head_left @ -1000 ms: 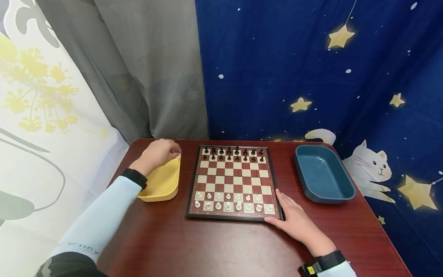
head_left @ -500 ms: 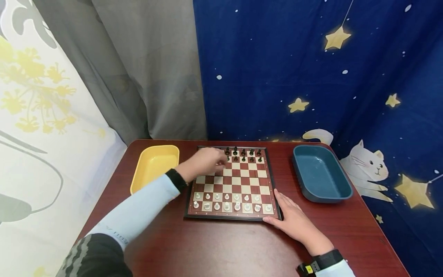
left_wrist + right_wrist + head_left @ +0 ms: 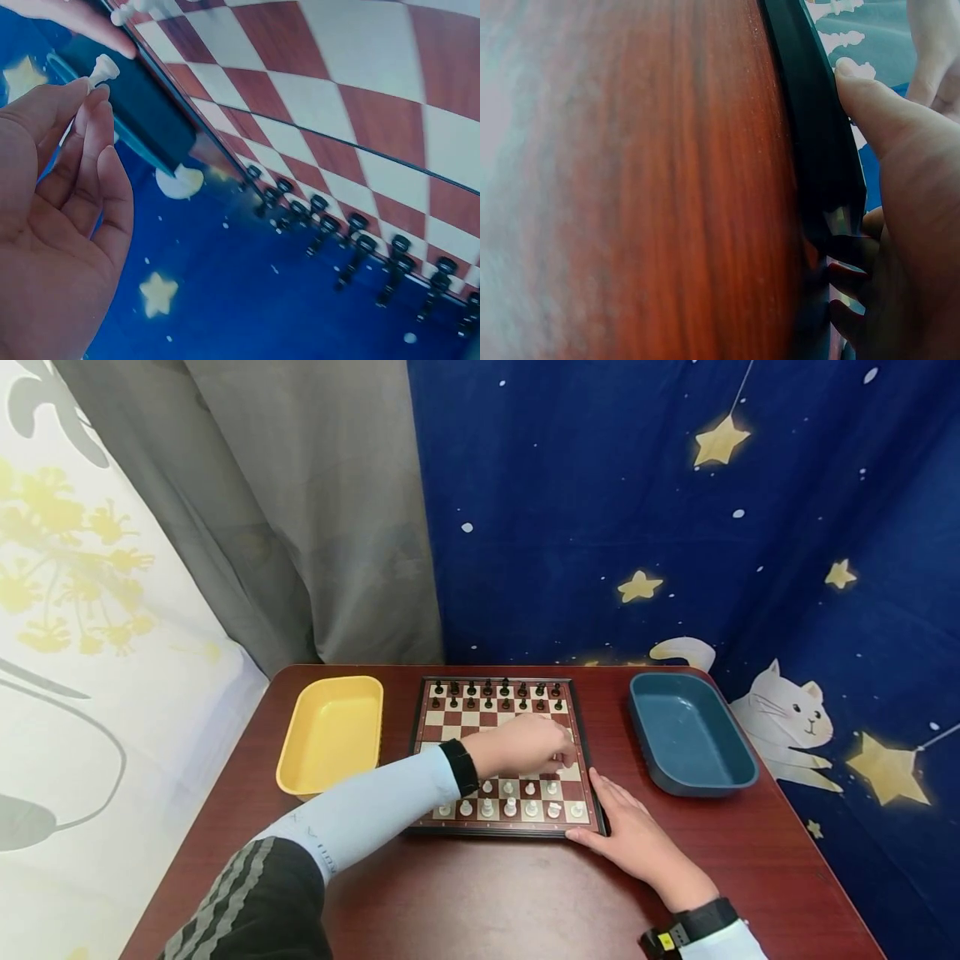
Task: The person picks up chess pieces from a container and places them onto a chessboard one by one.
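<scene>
left hand (image 3: 528,745) is out over the dark-framed red-and-cream chessboard (image 3: 498,720), pinching a small white plastic pawn (image 3: 103,69) between thumb and fingertips (image 3: 88,96). the left wrist view shows the little round head poking out just past the fingertips, stem tucked between them. in the head view the piece itself is mostly hidden under the knuckles, just above the near rows of white pieces (image 3: 517,799).

right hand (image 3: 628,832) lies flat on the dark wooden table (image 3: 487,902), fingers straight, thumb (image 3: 870,97) pressed against the board's black frame at its near corner, bracing it. nothing is held there.

that pawn looks featherlight and hard, smooth plastic, so likely slick. it is no fragile thing, but easy to flick out of a loose pinch. best hold, i'd judge, is where it's taken now, on the narrow stem below the head, with the base free underneath. the pieces just below the hand stand close together, so a wide grip could knock a neighbour.

beyond the fingers, at the far edge, the black chess pieces (image 3: 495,693) stand in two rows. off past the wrist side sits the shallow yellow plastic tray (image 3: 330,745). beyond the right hand, on the other side of the board, sits the deep teal plastic tray (image 3: 690,739). both trays show nothing inside.
</scene>
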The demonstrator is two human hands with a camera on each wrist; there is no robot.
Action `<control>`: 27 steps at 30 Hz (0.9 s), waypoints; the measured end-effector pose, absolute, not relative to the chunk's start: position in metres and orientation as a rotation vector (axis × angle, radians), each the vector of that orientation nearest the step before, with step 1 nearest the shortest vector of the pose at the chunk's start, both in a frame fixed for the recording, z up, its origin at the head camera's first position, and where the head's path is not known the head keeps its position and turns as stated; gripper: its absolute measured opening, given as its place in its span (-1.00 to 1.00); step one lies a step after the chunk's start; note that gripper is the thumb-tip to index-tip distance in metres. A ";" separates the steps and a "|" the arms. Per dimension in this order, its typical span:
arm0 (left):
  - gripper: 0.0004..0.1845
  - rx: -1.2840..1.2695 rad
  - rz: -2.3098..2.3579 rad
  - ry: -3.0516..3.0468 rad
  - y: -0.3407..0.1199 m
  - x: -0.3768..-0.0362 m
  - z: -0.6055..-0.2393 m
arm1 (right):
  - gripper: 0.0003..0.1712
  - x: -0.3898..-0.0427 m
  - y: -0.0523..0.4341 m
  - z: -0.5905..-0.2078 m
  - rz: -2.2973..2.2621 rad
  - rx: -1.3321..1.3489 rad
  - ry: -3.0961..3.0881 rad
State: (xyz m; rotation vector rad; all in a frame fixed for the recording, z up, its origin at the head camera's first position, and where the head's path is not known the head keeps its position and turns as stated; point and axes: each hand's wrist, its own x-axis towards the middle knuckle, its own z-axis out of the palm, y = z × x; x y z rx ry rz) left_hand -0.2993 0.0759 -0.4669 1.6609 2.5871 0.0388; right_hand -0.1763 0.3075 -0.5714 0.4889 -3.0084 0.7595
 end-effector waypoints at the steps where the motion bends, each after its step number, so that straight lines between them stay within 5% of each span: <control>1: -0.84 1.680 0.031 2.576 0.080 -0.299 -0.468 | 0.32 -0.176 0.308 -0.571 0.760 0.495 -3.002; 27: -0.89 1.739 -0.131 2.495 0.113 -0.287 -0.485 | 0.27 -0.174 0.308 -0.572 0.772 0.502 -2.969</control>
